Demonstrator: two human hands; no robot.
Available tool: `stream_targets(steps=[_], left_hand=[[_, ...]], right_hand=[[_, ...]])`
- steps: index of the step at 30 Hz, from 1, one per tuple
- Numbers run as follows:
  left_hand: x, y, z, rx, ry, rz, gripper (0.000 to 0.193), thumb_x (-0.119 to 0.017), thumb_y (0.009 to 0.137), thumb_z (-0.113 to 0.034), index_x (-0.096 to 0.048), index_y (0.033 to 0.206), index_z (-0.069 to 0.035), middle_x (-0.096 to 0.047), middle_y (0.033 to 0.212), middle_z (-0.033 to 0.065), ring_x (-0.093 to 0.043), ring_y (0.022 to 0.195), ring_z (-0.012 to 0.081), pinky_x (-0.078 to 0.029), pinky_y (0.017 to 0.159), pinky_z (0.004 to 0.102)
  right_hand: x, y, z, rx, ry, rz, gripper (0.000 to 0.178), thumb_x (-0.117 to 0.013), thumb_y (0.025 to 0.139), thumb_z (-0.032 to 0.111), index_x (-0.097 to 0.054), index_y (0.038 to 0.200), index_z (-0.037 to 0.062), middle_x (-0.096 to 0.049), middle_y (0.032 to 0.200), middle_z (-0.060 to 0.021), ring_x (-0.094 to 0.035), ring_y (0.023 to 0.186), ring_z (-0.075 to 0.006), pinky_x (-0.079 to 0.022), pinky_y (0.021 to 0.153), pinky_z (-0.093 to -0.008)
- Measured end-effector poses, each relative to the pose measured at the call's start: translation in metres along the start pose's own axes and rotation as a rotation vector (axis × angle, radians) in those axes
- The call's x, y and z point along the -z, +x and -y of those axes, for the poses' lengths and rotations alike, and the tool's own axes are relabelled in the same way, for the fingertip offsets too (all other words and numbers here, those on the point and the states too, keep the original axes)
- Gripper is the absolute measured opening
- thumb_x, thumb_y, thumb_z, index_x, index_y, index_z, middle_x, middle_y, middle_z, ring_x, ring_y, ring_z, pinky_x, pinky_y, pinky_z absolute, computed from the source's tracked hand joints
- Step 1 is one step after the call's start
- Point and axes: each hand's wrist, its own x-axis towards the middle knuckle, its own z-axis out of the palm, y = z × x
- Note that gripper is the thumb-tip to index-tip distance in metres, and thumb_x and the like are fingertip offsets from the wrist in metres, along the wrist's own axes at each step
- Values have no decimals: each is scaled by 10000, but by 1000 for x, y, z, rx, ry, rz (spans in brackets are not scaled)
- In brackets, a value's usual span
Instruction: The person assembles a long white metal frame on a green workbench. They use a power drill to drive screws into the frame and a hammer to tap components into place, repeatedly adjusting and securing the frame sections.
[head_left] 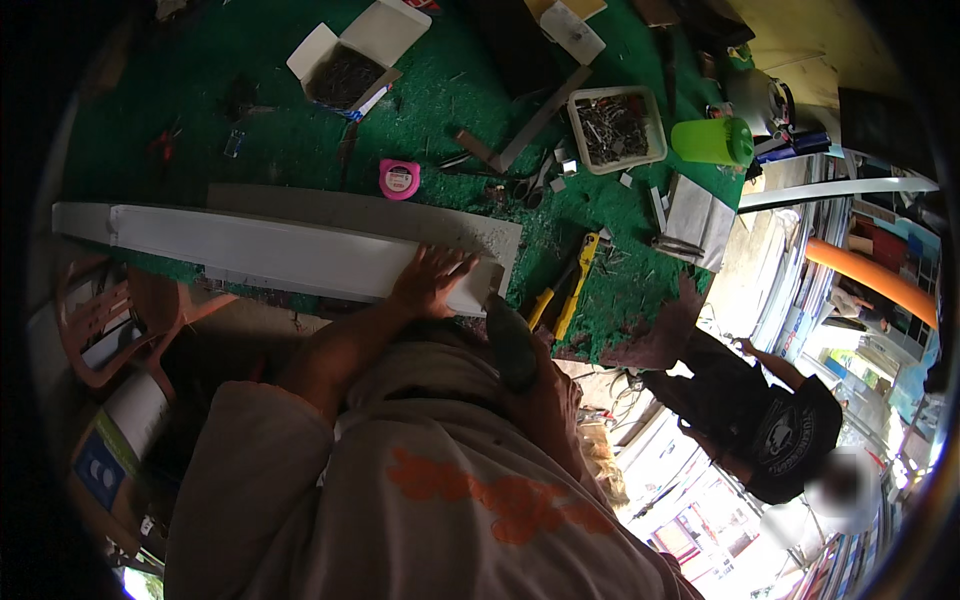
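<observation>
A long white metal profile (270, 250) lies along the front edge of the green worktable. My left hand (432, 280) rests flat on it near its right end, fingers spread. In my right hand (548, 395) is a dark green hand-held tool (511, 345), probably a power tool. Its tip meets the profile's right end; whether it touches cannot be made out. Under the profile lies a flat grey strip (470, 231). Just right of the tool is a yellow plier-like tool (578, 288), and a pink tape measure (399, 179) sits beyond the profile.
Farther back are an open carton of dark fasteners (345, 78), a white tub of small metal pieces (617, 130), a metal square (540, 120) and a lime-green container (712, 142). A brown plastic chair (95, 325) stands left. Another person (765, 420) is at the right.
</observation>
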Motion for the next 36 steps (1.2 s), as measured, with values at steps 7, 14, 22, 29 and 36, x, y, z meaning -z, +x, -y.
stream_targets(steps=[7,14,22,29,36], left_hand=[[9,3,-3,25,-15,91,1282,-908,545,-512,-233,1592,-210,-444,1488,115,-407,1375,367,-248,1159,623],[6,2,-5,45,-2,111,1296,-907,554,-514,-202,1601,-217,-431,1509,117,-405,1381,370,-263,1152,616],[5,0,-3,18,6,48,1298,-910,538,-503,-220,1596,-202,-456,1478,113,-432,1347,363,-299,1129,606],[6,2,-3,20,4,70,1298,-909,542,-509,-216,1597,-207,-455,1488,115,-432,1355,370,-287,1137,605],[6,3,-4,47,3,156,1271,-890,576,-532,-200,1602,-237,-417,1537,131,-417,1382,393,-249,1154,619]], right_hand=[[11,3,11,21,-122,54,817,-791,759,351,-415,1469,204,-688,1077,-227,-676,995,-445,-528,838,-555],[13,2,13,53,-233,106,831,-792,774,361,-395,1483,189,-663,1087,-254,-671,990,-457,-529,820,-561],[13,6,16,73,-261,141,805,-770,804,350,-386,1486,162,-624,1099,-292,-658,986,-484,-522,802,-580],[15,7,19,79,-248,118,776,-754,811,340,-396,1472,152,-633,1077,-280,-668,940,-482,-521,787,-584],[15,7,18,130,-299,100,792,-770,788,359,-409,1472,189,-647,1058,-255,-678,922,-463,-531,781,-567]])
